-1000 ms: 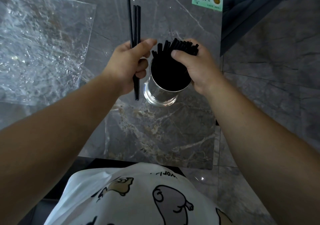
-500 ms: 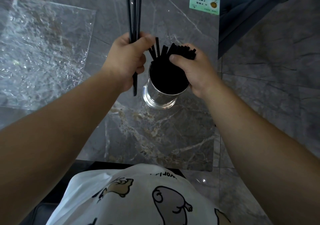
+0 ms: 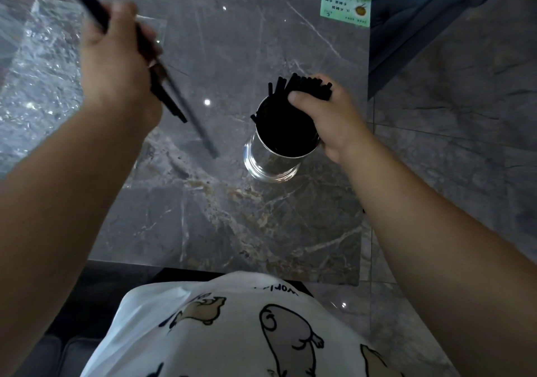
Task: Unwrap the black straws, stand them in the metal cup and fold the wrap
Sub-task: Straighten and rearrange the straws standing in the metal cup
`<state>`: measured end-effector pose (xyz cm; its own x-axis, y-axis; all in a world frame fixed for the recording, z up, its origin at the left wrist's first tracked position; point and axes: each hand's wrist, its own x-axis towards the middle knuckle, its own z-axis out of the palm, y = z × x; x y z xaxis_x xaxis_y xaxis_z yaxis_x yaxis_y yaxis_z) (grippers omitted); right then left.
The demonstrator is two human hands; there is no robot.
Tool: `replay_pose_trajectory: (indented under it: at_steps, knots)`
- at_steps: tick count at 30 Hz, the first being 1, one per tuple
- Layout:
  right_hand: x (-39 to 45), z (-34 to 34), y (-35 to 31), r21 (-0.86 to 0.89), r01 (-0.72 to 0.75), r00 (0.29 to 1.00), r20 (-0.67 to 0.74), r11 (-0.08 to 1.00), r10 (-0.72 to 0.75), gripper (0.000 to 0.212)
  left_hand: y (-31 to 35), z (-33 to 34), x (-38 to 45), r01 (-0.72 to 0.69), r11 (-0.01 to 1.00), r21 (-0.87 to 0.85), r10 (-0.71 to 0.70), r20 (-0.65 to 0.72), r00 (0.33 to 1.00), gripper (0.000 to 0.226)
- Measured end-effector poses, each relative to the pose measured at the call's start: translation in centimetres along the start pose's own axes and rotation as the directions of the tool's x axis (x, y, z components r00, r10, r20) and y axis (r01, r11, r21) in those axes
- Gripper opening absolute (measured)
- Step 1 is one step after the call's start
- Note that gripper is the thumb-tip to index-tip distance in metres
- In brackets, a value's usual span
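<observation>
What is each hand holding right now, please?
Left hand: closed round a few loose black straws, away from the cup.
Right hand: closed round the bunch of straws standing in the metal cup.

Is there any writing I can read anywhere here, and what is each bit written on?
Green card at the table's far edge: a few lines of small print beside a round brown picture, upside down to the camera and too small to read.
White shirt, black print near the collar: partly cut off by a fold and upside down, too uncertain to read.
Metal cup, black straws, clear wrap: no writing visible.
</observation>
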<state>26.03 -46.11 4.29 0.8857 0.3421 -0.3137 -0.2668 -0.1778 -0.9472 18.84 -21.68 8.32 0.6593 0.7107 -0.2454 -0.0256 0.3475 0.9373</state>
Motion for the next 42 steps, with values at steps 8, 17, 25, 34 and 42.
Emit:
replay_pose_trajectory:
  at_steps: [8, 17, 25, 34, 42]
  knots:
    - [-0.1, 0.0, 0.1, -0.054, 0.023, 1.0, 0.0, 0.998, -0.023, 0.015, -5.6, -3.6, -2.4, 0.334, 0.943, 0.009, -0.333, -0.009, 0.943, 0.02]
    - [-0.7, -0.8, 0.4, -0.029, 0.052, 0.997, 0.056, 0.998, -0.05, 0.042, -7.9, -1.4, -6.7, 0.411, 0.896, 0.169, -0.444, 0.309, 0.841, 0.025]
    - [-2.5, -2.5, 2.6, 0.03, 0.045, 0.999, 0.015, 0.999, -0.045, 0.055, -8.7, -0.4, -8.3, 0.546, 0.837, 0.04, -0.532, 0.292, 0.795, 0.014]
    - [-10.4, 1.4, 5.6, 0.263, -0.196, 0.8, -0.515, 0.945, 0.309, 0.021, -8.4, -0.2, -7.5, 0.598, 0.722, -0.348, -0.557, 0.221, 0.8, 0.021]
    - [-12.7, 6.6, 5.4, 0.687, -0.492, 0.708, -0.041, 0.535, 0.705, 0.047, -9.9, 0.3, -10.9, 0.654, 0.724, -0.22, -0.553, 0.38, 0.741, 0.016]
